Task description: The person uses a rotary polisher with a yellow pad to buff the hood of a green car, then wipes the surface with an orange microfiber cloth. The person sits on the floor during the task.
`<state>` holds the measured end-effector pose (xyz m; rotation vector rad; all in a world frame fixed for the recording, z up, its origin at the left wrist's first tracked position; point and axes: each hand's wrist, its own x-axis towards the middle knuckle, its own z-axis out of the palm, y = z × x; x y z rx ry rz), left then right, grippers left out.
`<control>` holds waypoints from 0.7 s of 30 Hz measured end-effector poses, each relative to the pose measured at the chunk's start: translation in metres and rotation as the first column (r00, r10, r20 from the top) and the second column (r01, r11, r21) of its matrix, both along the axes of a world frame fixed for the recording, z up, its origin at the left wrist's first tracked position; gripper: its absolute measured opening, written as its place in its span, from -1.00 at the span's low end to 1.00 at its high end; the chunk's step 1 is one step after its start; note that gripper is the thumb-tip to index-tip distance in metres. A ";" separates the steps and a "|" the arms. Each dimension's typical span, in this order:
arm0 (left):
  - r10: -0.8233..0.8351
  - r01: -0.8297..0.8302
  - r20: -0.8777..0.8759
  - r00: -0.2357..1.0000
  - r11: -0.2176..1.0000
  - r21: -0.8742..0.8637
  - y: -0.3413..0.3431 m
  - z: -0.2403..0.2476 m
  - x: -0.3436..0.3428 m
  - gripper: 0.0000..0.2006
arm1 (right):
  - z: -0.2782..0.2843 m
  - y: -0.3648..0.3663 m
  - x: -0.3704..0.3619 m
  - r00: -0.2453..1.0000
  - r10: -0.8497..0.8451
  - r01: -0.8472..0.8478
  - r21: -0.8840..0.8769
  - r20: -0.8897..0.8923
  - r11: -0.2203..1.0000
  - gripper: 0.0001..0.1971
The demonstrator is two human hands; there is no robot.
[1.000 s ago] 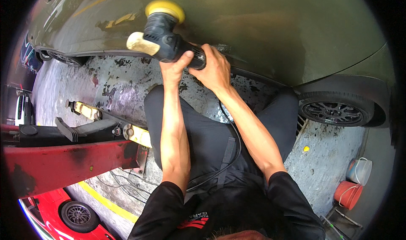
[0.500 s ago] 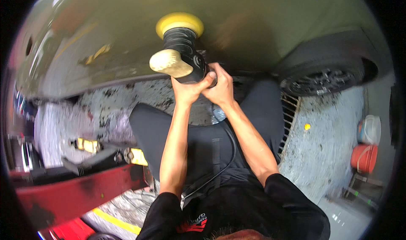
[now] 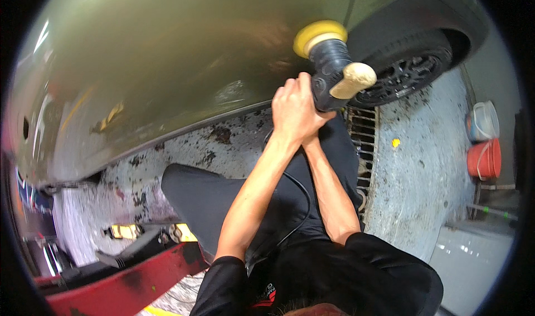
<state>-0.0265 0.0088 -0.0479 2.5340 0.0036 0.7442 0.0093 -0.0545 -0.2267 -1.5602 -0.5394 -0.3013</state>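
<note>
A black car polisher (image 3: 330, 65) is held up against the olive-green car panel (image 3: 184, 49), close to the wheel arch. Its yellow foam pad (image 3: 319, 36) meets the paint and looks blurred. A cream-coloured grip (image 3: 354, 80) sticks out on the right of the body. My left hand (image 3: 294, 107) is closed round the body's near end, knuckles up. My right hand (image 3: 313, 140) reaches the same end from below; its fingers are mostly hidden behind the left. A black cord (image 3: 304, 196) runs down over my lap.
To the right of the pad is the car's wheel (image 3: 409, 74). A floor grate (image 3: 363, 149) lies below it. A white bucket (image 3: 484, 120) and a red bucket (image 3: 484, 159) stand far right. A red beam (image 3: 131, 277) crosses the lower left, with a black lift arm (image 3: 139, 246) alongside.
The polisher has moved right along the panel toward the wheel, with both hands on it. It has also turned, so the cream grip points right instead of left.
</note>
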 end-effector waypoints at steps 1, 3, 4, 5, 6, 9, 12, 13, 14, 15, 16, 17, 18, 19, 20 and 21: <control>0.001 -0.001 -0.012 1.000 1.000 -0.010 0.004 -0.004 -0.002 -0.21 | 0.002 0.001 -0.001 1.000 0.017 -0.017 0.004 -0.003 1.000 -0.42; 0.020 -0.022 -0.029 0.999 0.998 -0.053 0.016 -0.012 -0.008 -0.18 | 0.006 0.007 -0.003 0.998 0.057 -0.057 0.008 -0.004 0.998 -0.43; 0.043 -0.047 -0.046 0.998 0.996 -0.080 0.023 -0.016 -0.013 -0.16 | 0.008 0.011 -0.005 0.997 0.080 -0.080 0.009 -0.002 0.997 -0.43; 0.057 -0.061 -0.033 0.998 0.992 -0.107 0.033 -0.019 -0.018 -0.17 | 0.009 0.017 -0.006 0.995 0.103 -0.103 0.011 0.002 0.995 -0.43; 0.070 -0.072 -0.021 0.997 0.988 -0.136 0.042 -0.022 -0.024 -0.17 | 0.009 0.023 -0.008 0.992 0.127 -0.127 0.011 0.007 0.992 -0.43; 0.127 -0.105 0.084 0.988 0.966 -0.237 0.067 -0.030 -0.041 -0.19 | 0.011 0.045 -0.015 0.979 0.203 -0.203 0.000 0.017 0.979 -0.44; 0.212 -0.145 0.189 0.959 0.938 -0.315 0.099 -0.036 -0.057 -0.22 | 0.021 0.071 -0.029 0.966 0.257 -0.257 -0.004 0.018 0.966 -0.44; 0.232 -0.181 0.160 0.959 0.942 -0.284 0.113 -0.041 -0.064 -0.20 | 0.032 0.082 -0.036 0.966 0.256 -0.256 0.000 0.031 0.967 -0.47; 0.208 -0.144 0.157 0.965 0.927 -0.346 0.126 -0.046 -0.070 -0.20 | 0.042 0.094 -0.044 0.966 0.257 -0.257 0.003 0.043 0.966 -0.50; 0.182 -0.104 0.157 0.971 0.906 -0.409 0.136 -0.046 -0.077 -0.19 | 0.043 0.102 -0.049 0.955 0.293 -0.293 0.024 -0.039 0.956 -0.58; 0.199 -0.130 0.127 0.972 0.899 -0.418 0.146 -0.043 -0.086 -0.23 | 0.046 0.112 -0.054 0.954 0.294 -0.293 0.025 -0.055 0.956 -0.60; 0.222 -0.160 0.089 0.971 0.878 -0.451 0.153 -0.041 -0.093 -0.29 | 0.049 0.120 -0.058 0.953 0.293 -0.292 0.025 -0.071 0.956 -0.61; 0.228 -0.160 0.064 0.972 0.831 -0.533 0.161 -0.041 -0.101 -0.29 | 0.057 0.128 -0.064 0.957 0.280 -0.282 -0.011 -0.068 0.959 -0.61; 0.227 -0.154 0.042 0.973 0.776 -0.612 0.169 -0.042 -0.107 -0.29 | 0.065 0.132 -0.069 0.956 0.263 -0.278 -0.114 -0.130 0.954 -0.56; 0.246 -0.144 0.071 0.967 0.750 -0.645 0.181 -0.053 -0.109 -0.28 | 0.067 0.140 -0.073 0.959 0.253 -0.271 -0.148 -0.128 0.951 -0.51; 0.238 -0.107 0.081 0.968 0.682 -0.723 0.191 -0.061 -0.115 -0.33 | 0.065 0.148 -0.074 0.963 0.235 -0.256 -0.185 -0.129 0.949 -0.46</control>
